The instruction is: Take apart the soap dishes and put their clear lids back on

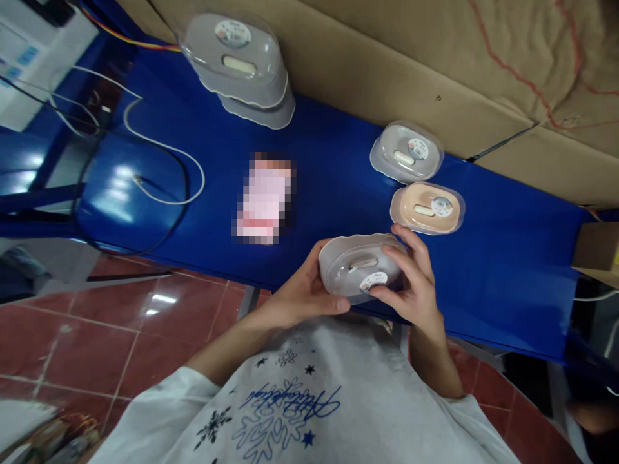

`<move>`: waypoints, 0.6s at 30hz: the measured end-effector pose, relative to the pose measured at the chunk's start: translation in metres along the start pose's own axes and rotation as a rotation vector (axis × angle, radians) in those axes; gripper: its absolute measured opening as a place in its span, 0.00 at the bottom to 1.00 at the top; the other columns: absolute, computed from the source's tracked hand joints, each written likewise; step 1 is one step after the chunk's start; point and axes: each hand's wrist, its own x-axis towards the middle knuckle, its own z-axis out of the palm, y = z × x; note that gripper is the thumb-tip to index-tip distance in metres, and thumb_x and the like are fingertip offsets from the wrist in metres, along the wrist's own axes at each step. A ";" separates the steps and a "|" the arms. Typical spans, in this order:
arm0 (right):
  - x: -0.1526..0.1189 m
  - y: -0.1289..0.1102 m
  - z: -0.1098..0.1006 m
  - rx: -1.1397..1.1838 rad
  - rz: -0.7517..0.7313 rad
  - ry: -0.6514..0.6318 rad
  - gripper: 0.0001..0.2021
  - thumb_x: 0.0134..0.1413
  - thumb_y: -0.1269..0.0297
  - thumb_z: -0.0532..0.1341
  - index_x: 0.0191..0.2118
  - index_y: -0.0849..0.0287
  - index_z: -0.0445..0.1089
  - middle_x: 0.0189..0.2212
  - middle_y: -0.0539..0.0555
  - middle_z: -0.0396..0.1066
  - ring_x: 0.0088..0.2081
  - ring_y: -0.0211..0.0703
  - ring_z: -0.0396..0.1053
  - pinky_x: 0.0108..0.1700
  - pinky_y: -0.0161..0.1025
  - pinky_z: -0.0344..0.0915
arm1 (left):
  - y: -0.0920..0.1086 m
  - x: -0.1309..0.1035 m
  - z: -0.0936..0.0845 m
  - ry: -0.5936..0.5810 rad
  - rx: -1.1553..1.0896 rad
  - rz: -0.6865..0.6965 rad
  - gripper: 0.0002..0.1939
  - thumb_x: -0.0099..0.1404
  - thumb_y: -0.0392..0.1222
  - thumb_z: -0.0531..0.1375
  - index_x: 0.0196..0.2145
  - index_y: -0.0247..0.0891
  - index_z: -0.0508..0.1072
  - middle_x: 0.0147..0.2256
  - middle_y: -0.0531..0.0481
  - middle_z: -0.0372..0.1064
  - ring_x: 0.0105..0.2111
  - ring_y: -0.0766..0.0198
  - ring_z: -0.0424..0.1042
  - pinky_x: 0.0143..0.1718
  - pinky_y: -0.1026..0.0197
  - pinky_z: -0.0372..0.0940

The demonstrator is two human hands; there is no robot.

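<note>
Close to my body, at the table's front edge, a grey lidded plastic box (338, 264) is between both my hands. It has a clear domed lid with a pale oblong piece on top and a round label. My left hand (300, 289) wraps its left end, with the thumb along the near side. From the right, my right hand (412, 278) grips the lid and rim, thumb near the label and fingers over the far edge. Just beyond that hand lie a peach lidded box (424, 222) and another grey lidded box (387, 154).
A stack of larger grey lidded boxes (251, 80) stands at the back left of the blue table (333, 167). A pixelated flat object (265, 200) lies left of centre. White and black cables (193, 161) loop at the left. Brown cardboard (348, 64) lines the back.
</note>
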 end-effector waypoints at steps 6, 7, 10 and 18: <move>-0.001 -0.002 0.003 -0.031 -0.037 -0.080 0.38 0.70 0.54 0.64 0.77 0.28 0.47 0.76 0.51 0.53 0.75 0.66 0.56 0.71 0.73 0.65 | -0.006 0.000 0.005 0.117 0.078 0.015 0.44 0.59 0.50 0.77 0.65 0.53 0.57 0.62 0.43 0.68 0.58 0.48 0.76 0.55 0.44 0.77; -0.001 -0.003 0.003 -0.029 -0.044 -0.079 0.38 0.70 0.55 0.64 0.77 0.28 0.47 0.76 0.51 0.53 0.75 0.66 0.56 0.71 0.73 0.65 | -0.006 0.001 0.005 0.118 0.079 0.015 0.44 0.59 0.50 0.76 0.64 0.53 0.57 0.61 0.43 0.69 0.57 0.48 0.76 0.55 0.44 0.76; -0.001 -0.003 0.004 -0.051 -0.028 -0.079 0.36 0.71 0.56 0.63 0.76 0.26 0.48 0.76 0.48 0.54 0.76 0.66 0.55 0.72 0.74 0.62 | -0.008 0.004 0.004 0.117 0.101 0.030 0.42 0.60 0.52 0.76 0.63 0.50 0.59 0.61 0.42 0.70 0.59 0.47 0.75 0.57 0.42 0.75; 0.000 -0.001 0.010 -0.098 -0.044 -0.059 0.35 0.72 0.55 0.60 0.77 0.30 0.47 0.74 0.52 0.57 0.74 0.66 0.57 0.71 0.73 0.62 | -0.012 0.009 0.007 0.157 0.111 0.067 0.37 0.63 0.58 0.74 0.61 0.46 0.61 0.59 0.41 0.72 0.58 0.49 0.75 0.60 0.43 0.72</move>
